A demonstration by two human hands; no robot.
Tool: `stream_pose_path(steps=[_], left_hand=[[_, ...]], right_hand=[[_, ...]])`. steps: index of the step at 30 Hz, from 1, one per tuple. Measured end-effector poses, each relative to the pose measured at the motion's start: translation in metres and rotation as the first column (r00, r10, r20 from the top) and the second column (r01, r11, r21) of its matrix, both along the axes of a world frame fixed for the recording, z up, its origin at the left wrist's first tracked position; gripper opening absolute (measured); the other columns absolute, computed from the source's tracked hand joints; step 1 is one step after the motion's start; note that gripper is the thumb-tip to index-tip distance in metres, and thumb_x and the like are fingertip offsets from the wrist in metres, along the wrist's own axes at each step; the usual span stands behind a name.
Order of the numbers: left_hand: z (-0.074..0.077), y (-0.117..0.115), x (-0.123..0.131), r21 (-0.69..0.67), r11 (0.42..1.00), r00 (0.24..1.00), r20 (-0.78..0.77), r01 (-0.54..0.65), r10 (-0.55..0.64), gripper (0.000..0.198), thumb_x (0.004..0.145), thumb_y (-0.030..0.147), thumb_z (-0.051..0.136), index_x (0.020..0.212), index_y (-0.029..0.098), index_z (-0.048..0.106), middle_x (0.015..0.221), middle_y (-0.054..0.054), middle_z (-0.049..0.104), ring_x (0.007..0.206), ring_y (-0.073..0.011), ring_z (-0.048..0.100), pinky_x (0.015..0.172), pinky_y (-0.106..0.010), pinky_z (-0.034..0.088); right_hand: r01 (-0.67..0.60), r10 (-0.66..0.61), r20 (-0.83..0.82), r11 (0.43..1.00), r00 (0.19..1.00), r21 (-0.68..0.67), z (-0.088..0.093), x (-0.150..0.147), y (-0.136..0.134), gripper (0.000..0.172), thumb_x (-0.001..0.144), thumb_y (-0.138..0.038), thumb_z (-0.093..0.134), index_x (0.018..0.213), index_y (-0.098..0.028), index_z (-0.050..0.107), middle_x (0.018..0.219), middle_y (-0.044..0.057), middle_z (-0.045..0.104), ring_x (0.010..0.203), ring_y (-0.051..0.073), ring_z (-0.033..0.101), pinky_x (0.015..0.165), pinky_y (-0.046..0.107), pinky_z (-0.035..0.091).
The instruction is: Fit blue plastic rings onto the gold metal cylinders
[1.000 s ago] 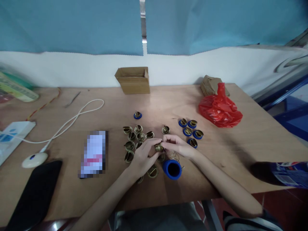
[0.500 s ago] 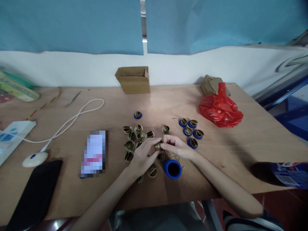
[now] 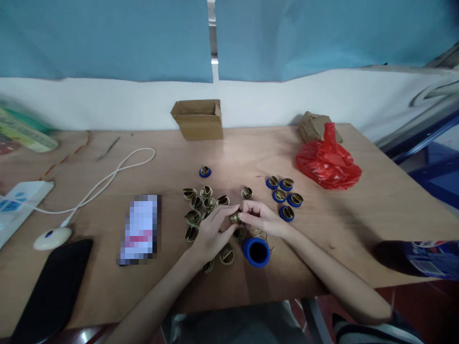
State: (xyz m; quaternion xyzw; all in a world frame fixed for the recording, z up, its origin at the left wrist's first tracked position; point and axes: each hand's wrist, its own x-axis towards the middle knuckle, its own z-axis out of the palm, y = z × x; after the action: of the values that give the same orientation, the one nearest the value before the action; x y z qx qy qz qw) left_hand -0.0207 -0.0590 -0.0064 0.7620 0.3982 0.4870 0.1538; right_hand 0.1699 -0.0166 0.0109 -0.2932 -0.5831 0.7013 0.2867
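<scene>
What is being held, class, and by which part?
A small round brass-coloured metal piece, by its outer edge, in the left hand; the right hand touches its right side.

Brass piece (image 3: 234,218) partly covered by left hand (image 3: 211,234) and right hand (image 3: 263,220), its detail too small to read; some brass parts (image 3: 207,216) half hidden by the left hand; wire coil (image 3: 258,232) partly behind the right hand and blue cup (image 3: 256,252), the cup's inside lost in dark; phone (image 3: 138,229) screen pixelated; power strip (image 3: 39,191) and green pack (image 3: 27,131) cut by left edge; bottle (image 3: 412,259) cut by right edge, label blurred; red bag (image 3: 328,165) hides its contents and part of the brown parcel (image 3: 311,125); box (image 3: 202,126) floor out of sight.
</scene>
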Motion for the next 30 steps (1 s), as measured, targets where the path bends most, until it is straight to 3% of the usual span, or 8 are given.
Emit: stream_pose_path(steps=[4, 11, 15, 25, 30], left_hand=[[0.005, -0.001, 0.002, -0.025, 0.999, 0.999, 0.035, -0.026, 0.027, 0.031, 0.087, 0.012, 0.071, 0.116, 0.019, 0.065, 0.106, -0.008, 0.074, 0.098, -0.0191, 0.074, 0.087, -0.031, 0.061], [0.037, -0.007, 0.003, -0.009, 0.999, 0.999, 0.031, -0.032, 0.033, 0.035, 0.082, 0.022, 0.080, 0.113, 0.019, 0.064, 0.100, -0.007, 0.074, 0.092, -0.0190, 0.073, 0.082, -0.031, 0.062], [0.047, -0.005, 0.005, 0.039, 0.999, 1.000, 0.022, -0.005, 0.004, 0.033, 0.082, 0.017, 0.079, 0.112, 0.018, 0.064, 0.104, -0.007, 0.074, 0.096, -0.0182, 0.073, 0.086, -0.030, 0.062], [0.044, 0.003, 0.010, 0.063, 0.998, 0.999, 0.025, -0.026, 0.025, 0.035, 0.081, 0.017, 0.081, 0.111, 0.019, 0.064, 0.104, -0.007, 0.074, 0.096, -0.0182, 0.074, 0.086, -0.029, 0.062], [0.036, 0.003, 0.010, -0.108, 0.993, 0.997, 0.058, -0.050, 0.056, 0.039, 0.081, 0.019, 0.079, 0.117, 0.020, 0.064, 0.104, -0.006, 0.077, 0.093, -0.0199, 0.076, 0.083, -0.031, 0.063]], right_hand=[[-0.004, 0.004, 0.008, 1.000, 1.000, 0.010, 0.007, -0.001, -0.001, 0.046, 0.089, -0.055, 0.069, 0.072, -0.020, 0.045, 0.067, -0.005, 0.051, 0.059, 0.008, 0.044, 0.055, 0.023, 0.034], [-0.026, 0.027, -0.002, 0.997, 1.000, 0.074, 0.037, 0.003, -0.005, 0.039, 0.095, -0.047, 0.065, 0.074, -0.020, 0.047, 0.062, -0.005, 0.054, 0.053, 0.007, 0.044, 0.051, 0.022, 0.033], [0.037, -0.036, -0.012, 0.995, 0.999, 0.089, 0.039, 0.003, -0.006, 0.038, 0.095, -0.047, 0.065, 0.074, -0.021, 0.046, 0.059, -0.005, 0.055, 0.049, 0.008, 0.044, 0.048, 0.022, 0.032], [0.150, -0.135, -0.105, 0.977, 0.985, 0.151, 0.038, -0.002, -0.002, 0.038, 0.096, -0.049, 0.062, 0.076, -0.020, 0.046, 0.063, -0.006, 0.047, 0.054, 0.008, 0.039, 0.052, 0.023, 0.030], [0.185, -0.176, -0.065, 0.964, 0.982, 0.191, 0.035, -0.006, -0.003, 0.041, 0.096, -0.050, 0.062, 0.074, -0.020, 0.045, 0.066, -0.006, 0.044, 0.057, 0.009, 0.037, 0.053, 0.023, 0.028]])
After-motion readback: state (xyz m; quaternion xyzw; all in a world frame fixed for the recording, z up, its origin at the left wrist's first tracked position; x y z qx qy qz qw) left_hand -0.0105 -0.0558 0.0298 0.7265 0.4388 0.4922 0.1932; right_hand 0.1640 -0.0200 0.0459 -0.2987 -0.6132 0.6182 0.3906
